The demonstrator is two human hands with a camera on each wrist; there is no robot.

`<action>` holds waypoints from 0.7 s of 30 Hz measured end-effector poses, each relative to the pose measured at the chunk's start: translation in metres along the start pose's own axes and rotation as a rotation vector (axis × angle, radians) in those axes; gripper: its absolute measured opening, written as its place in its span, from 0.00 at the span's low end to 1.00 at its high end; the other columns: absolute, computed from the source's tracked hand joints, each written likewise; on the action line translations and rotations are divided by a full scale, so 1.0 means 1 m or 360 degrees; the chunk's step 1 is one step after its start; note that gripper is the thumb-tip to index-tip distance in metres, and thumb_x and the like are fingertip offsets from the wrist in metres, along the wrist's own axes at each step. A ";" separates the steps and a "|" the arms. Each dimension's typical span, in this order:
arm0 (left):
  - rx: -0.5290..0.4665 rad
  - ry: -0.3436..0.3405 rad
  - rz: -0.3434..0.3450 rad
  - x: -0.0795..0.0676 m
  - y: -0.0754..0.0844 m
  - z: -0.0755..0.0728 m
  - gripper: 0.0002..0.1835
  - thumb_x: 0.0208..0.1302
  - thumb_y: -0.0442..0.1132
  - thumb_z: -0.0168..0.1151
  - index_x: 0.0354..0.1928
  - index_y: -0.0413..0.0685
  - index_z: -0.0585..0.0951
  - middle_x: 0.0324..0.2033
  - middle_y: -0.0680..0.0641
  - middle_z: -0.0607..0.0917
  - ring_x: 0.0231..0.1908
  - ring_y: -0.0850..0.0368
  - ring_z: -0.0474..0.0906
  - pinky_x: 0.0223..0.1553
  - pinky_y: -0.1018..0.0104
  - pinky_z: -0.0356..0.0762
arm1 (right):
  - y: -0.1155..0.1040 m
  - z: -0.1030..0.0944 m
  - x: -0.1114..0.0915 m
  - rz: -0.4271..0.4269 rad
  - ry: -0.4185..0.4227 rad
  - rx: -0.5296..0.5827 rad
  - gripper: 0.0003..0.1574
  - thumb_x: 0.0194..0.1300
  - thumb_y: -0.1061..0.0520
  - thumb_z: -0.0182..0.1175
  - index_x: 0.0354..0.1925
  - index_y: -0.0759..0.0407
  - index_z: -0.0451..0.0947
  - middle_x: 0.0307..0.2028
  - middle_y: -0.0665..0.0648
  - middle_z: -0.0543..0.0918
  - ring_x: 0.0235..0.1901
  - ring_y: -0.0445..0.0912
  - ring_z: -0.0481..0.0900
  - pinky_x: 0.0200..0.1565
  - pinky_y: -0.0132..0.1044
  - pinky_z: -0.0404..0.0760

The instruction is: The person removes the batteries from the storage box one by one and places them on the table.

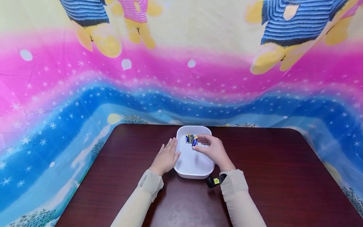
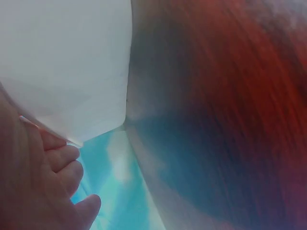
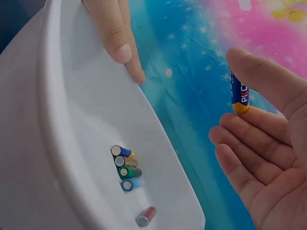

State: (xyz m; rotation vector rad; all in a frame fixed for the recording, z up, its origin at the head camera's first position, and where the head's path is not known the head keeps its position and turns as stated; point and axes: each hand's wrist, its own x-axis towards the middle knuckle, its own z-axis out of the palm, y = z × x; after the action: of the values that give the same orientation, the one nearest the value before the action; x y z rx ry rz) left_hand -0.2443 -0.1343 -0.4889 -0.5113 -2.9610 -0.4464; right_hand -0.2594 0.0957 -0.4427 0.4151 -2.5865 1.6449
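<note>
A blue battery with a yellow end [image 3: 240, 93] is pinched between thumb and fingertips of my right hand [image 1: 214, 149], held over the white plastic tray [image 1: 195, 168]. Several batteries lie in the tray toward its far end; the right wrist view shows a row with a blue-and-yellow one [image 3: 125, 152], a green one [image 3: 130, 172] and a light blue one [image 3: 133, 185] side by side. A red battery [image 3: 148, 215] lies apart from that row. My left hand [image 1: 167, 156] rests along the tray's left rim, its fingers extended and holding no battery.
The tray stands on a dark red-brown wooden table [image 1: 272, 176], near its far edge. Behind the table hangs a colourful cloth [image 1: 181, 85] with snowflakes and bears. A black strap with a yellow tag [image 1: 216, 181] is at my right wrist.
</note>
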 end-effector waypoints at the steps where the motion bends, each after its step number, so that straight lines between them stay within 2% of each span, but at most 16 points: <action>1: 0.0002 -0.0010 -0.0003 0.000 0.001 0.000 0.33 0.73 0.51 0.40 0.73 0.42 0.50 0.71 0.44 0.53 0.71 0.52 0.44 0.68 0.48 0.46 | 0.000 -0.002 -0.001 0.0007 0.0006 0.0003 0.37 0.43 0.40 0.74 0.51 0.50 0.79 0.44 0.52 0.83 0.48 0.48 0.80 0.50 0.45 0.77; 8: 0.0041 -0.0036 -0.0030 0.000 0.003 0.000 0.33 0.74 0.53 0.37 0.73 0.43 0.49 0.72 0.46 0.52 0.71 0.52 0.43 0.68 0.48 0.46 | 0.002 -0.012 -0.011 0.0047 0.0039 0.0048 0.38 0.43 0.38 0.74 0.53 0.48 0.78 0.46 0.52 0.82 0.50 0.52 0.79 0.50 0.47 0.77; 15: 0.0059 -0.0049 -0.0040 -0.002 0.003 -0.001 0.34 0.74 0.55 0.33 0.73 0.43 0.47 0.72 0.47 0.50 0.71 0.54 0.41 0.68 0.50 0.45 | 0.009 -0.022 -0.018 0.0017 0.0043 -0.0038 0.37 0.45 0.39 0.73 0.54 0.48 0.77 0.47 0.53 0.82 0.51 0.55 0.78 0.53 0.51 0.74; 21: 0.0095 -0.0040 -0.0023 -0.002 0.005 -0.003 0.34 0.74 0.55 0.34 0.73 0.43 0.48 0.72 0.46 0.50 0.72 0.53 0.42 0.68 0.49 0.44 | 0.013 -0.030 -0.024 0.0058 0.0030 -0.0087 0.38 0.45 0.38 0.72 0.54 0.48 0.76 0.49 0.55 0.81 0.52 0.56 0.77 0.52 0.51 0.75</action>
State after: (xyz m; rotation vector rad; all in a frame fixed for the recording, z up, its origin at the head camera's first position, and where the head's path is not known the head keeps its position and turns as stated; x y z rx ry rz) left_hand -0.2404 -0.1318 -0.4848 -0.4929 -2.9937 -0.3547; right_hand -0.2423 0.1328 -0.4456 0.3503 -2.6336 1.5771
